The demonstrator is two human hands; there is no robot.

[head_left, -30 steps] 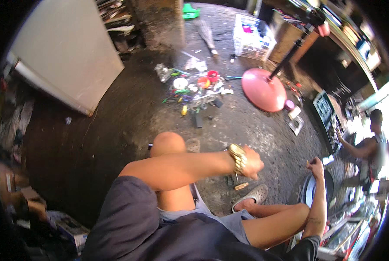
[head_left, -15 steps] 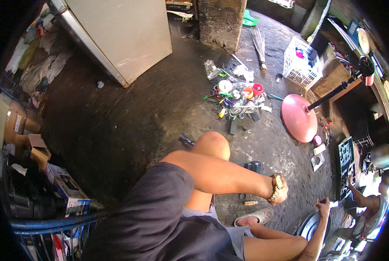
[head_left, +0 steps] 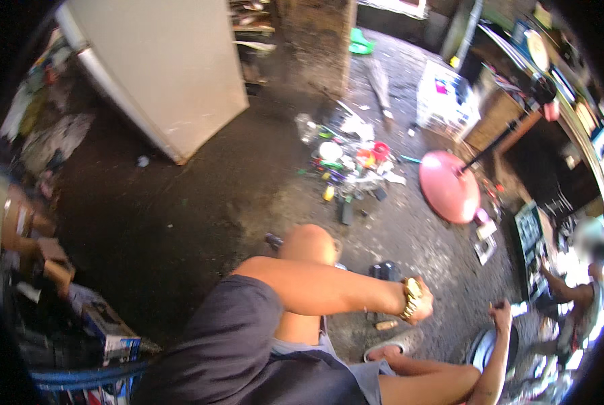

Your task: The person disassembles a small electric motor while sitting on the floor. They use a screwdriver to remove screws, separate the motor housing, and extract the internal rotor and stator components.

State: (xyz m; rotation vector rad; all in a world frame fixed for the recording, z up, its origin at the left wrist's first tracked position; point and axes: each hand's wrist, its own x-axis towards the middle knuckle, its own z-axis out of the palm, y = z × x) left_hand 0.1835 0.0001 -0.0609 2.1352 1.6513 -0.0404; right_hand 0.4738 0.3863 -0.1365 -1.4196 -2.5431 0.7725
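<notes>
From nine o'clock round, a pale cabinet (head_left: 160, 74) is standing near ten to eleven, and a pile of small plastic things (head_left: 352, 164) is lying between one and two. A dark rounded thing (head_left: 385, 271) and a small tan thing (head_left: 385, 325) are lying near the left hand (head_left: 422, 308), at its ten and eight o'clock. That hand is hanging near four, above the floor; its fingers are curling downward, mostly hidden, so I cannot tell whether they are holding anything. Farther right, the right hand (head_left: 500, 314) is reaching out, a round dish-like thing (head_left: 481, 349) sitting at its seven o'clock. Its fingertips are seemingly pressing together on a small pale thing (head_left: 491, 306), too blurred to identify. The step in hand is looking like simple holding; moving from here would be calling for a steady pinch.
</notes>
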